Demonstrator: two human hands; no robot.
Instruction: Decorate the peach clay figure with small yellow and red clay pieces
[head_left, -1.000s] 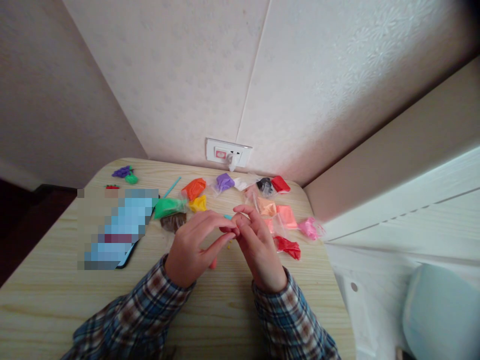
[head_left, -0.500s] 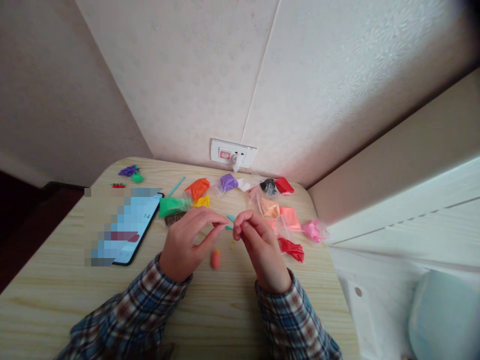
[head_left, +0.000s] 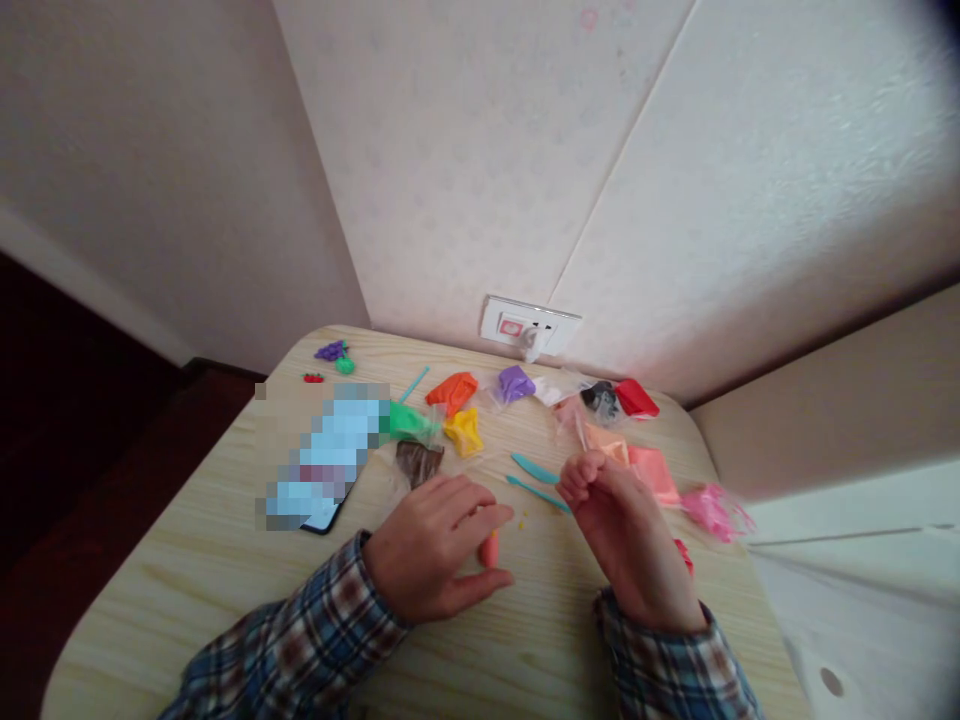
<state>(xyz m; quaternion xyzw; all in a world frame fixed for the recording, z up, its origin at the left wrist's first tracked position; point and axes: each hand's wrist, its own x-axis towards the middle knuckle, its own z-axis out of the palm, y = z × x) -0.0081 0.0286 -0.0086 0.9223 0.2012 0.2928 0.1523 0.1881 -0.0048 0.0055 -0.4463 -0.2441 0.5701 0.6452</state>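
My left hand (head_left: pixel 439 548) reaches over a small coral-pink piece of clay (head_left: pixel 489 550), thumb and fingers apart on either side of it. Part of that piece is hidden by the fingers, and whether they touch it I cannot tell. To the right, my right hand (head_left: pixel 626 535) is raised with its fingertips curled against the thumb; anything between them is too small to make out. Tiny yellow bits (head_left: pixel 523 518) lie on the wooden table (head_left: pixel 225 610) between the hands. A turquoise clay knife (head_left: pixel 534 468) and a thinner turquoise tool (head_left: pixel 538 493) lie partly behind my right hand.
Bags of clay spread across the back: green (head_left: pixel 409 422), brown (head_left: pixel 420 462), orange (head_left: pixel 451 392), yellow (head_left: pixel 465 432), purple (head_left: pixel 515 384), red (head_left: pixel 637 399) and pink (head_left: pixel 716 512) among them. A partly blurred phone (head_left: pixel 327 516) lies left. Clay grapes (head_left: pixel 331 351) sit at the far-left corner.
My hands have moved apart. The left has come down over the coral-pink clay piece with its fingers spread, while the right stays pinched. The camera view has turned left.
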